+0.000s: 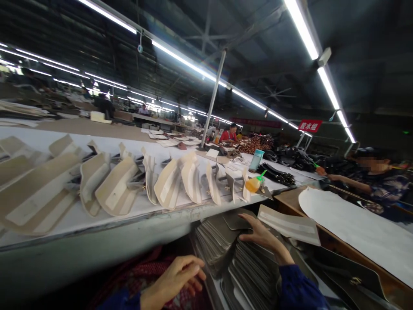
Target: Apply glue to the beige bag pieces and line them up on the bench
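My right hand (263, 239) reaches over a stack of grey-brown flat panels (217, 241), its thumb and fingers spread. Whether its fingertips touch the top panel I cannot tell. A second stack of grey panels (253, 275) fans out just below that hand. My left hand (179, 275) hovers over my lap, left of the stacks, with loosely bent fingers and nothing visible in them. A beige-backed panel with a pale strip (290, 226) lies right of my right hand. On the table edge ahead stand several curved beige panels (118, 189) in a row.
The long white-covered table (180, 212) runs across in front. An orange glue bottle with a green nozzle (254, 184) and a turquoise cup (257, 160) stand on it. At right are a white sheet (358, 228), a dark panel with a metal clasp (351, 275) and a co-worker (383, 185).
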Motion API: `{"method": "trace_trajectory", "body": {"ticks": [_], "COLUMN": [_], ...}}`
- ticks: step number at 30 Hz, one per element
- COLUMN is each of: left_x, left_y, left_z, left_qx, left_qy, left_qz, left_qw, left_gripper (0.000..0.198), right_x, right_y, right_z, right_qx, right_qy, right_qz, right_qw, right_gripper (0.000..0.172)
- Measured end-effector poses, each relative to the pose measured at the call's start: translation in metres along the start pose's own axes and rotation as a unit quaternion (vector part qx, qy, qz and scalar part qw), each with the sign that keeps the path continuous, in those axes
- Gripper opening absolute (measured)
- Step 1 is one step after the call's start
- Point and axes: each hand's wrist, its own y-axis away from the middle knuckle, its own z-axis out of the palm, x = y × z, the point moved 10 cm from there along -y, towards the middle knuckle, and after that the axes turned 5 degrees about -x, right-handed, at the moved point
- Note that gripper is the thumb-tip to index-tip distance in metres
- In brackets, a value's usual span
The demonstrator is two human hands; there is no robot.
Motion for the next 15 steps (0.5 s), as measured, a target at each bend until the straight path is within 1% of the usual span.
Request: {"method": "trace_trajectory", "body": {"ticks": [3, 5, 8, 11, 13, 15], "left_x": [0.009, 0.014, 0.017, 0.018, 0.021, 0.025], "left_y": [0.005, 0.007, 0.009, 0.01, 0.012, 0.013], "left_z": [-0.002, -0.004, -0.004, -0.001, 0.002, 0.009], "left_qx": [0.009, 0.019, 0.027, 0.025, 0.02, 0.005], "left_qy": [0.008, 0.017, 0.032, 0.051, 0.071, 0.1], "left_qz": [0.008, 0.015, 0.018, 0.016, 0.019, 0.024], "left_qw": [1.0, 1.0, 0.999, 0.998, 0.997, 0.995], "left_gripper": [0.066, 0.064, 0.065, 0.067, 0.07, 0.073], "right_x": [-0.019, -0.026, -0.035, -0.052, -0.072, -0.097], "right_y": [-0.006, -0.003, 0.006, 0.019, 0.031, 0.047], "right_z": [0.023, 0.03, 0.031, 0.026, 0.025, 0.029], "right_qx": [-0.052, -0.079, -0.099, -0.096, -0.088, -0.084], "right_qy": [0.064, 0.089, 0.102, 0.098, 0.092, 0.085], "right_qz": [-0.043, -0.063, -0.082, -0.1, -0.114, -0.131], "right_qw": [0.996, 0.991, 0.986, 0.986, 0.985, 0.984], "right_gripper": [0.036, 0.034, 0.03, 0.03, 0.035, 0.04]}}
